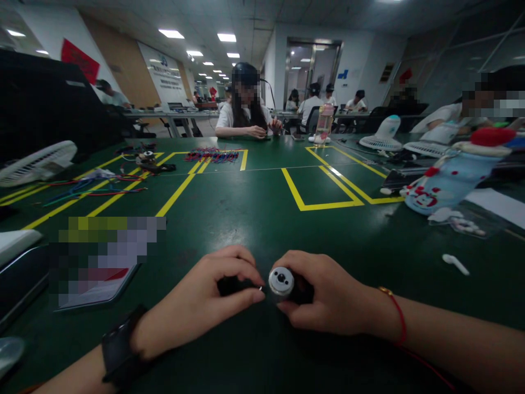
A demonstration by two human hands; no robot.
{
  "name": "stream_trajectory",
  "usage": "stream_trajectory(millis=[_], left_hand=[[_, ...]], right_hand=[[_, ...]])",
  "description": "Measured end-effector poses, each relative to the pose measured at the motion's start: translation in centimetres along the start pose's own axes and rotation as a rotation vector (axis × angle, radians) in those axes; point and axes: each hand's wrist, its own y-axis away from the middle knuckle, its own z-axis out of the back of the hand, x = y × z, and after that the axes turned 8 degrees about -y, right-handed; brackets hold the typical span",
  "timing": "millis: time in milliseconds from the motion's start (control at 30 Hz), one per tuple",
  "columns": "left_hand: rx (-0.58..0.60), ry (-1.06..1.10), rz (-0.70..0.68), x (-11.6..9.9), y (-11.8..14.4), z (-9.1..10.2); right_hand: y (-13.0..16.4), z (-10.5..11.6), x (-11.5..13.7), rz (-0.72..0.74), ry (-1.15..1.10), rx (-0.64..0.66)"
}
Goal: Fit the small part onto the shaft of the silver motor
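My right hand (324, 290) is closed round a small silver motor (281, 282). Its round metal end, with a dark shaft hole in the middle and smaller holes beside it, faces up toward me. Just left of it, my left hand (221, 290) pinches thumb and forefinger together. A tiny shiny piece (261, 288) shows at those fingertips, too small to name. A narrow gap separates the left fingertips from the motor.
Wires (94, 186) and a wire bundle (213, 155) lie across the green table (229, 219). A laminated card (102, 273) is at left. A blue bottle (451, 180) and a white earbud (455, 264) are at right. Another person (241, 112) sits opposite.
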Motion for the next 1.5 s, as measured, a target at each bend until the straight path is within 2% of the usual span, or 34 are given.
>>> stream_trajectory(millis=[100,167,300,467,800,900,1000,1100,1133,1267,1333,1500], left_hand=[[-0.185,0.030,0.006,-1.0,-0.2,0.1],[-0.238,0.019,-0.014,-1.7,-0.3,-0.1],[-0.207,0.003,0.016,-2.6,-0.5,-0.6],[-0.175,0.020,0.070,-2.8,-0.7,-0.7],[-0.165,-0.033,0.008,-3.6,-0.4,-0.7],[-0.221,0.028,0.099,-2.9,-0.3,-0.7],[-0.312,0.126,0.288,-0.9,-0.4,-0.6],[-0.386,0.332,0.486,1.4,-0.6,-0.4],[-0.429,0.446,0.514,2.0,-0.7,-0.3],[-0.526,0.825,0.522,3.3,-1.0,-0.1],[-0.524,0.853,0.520,3.4,-1.0,-0.1],[-0.475,0.755,0.509,3.4,-0.7,-0.3]], right_hand=[[-0.1,0.0,0.1,0.014,0.002,-0.002],[-0.1,-0.1,0.2,0.022,0.014,-0.006],[-0.2,-0.2,0.1,0.036,0.043,-0.009],[-0.3,-0.3,0.1,0.047,0.059,-0.009],[-0.2,-0.2,0.1,0.043,0.050,-0.006],[-0.1,0.0,0.2,0.040,0.035,0.001],[-0.1,0.1,0.4,0.027,0.030,0.006],[-0.2,0.2,0.5,0.025,0.022,0.004],[-0.2,0.2,0.4,0.023,0.018,0.004],[-0.1,0.2,0.2,0.024,0.007,0.006],[-0.1,0.2,0.1,0.023,0.008,0.006],[0.0,0.3,0.2,0.016,0.009,0.019]])
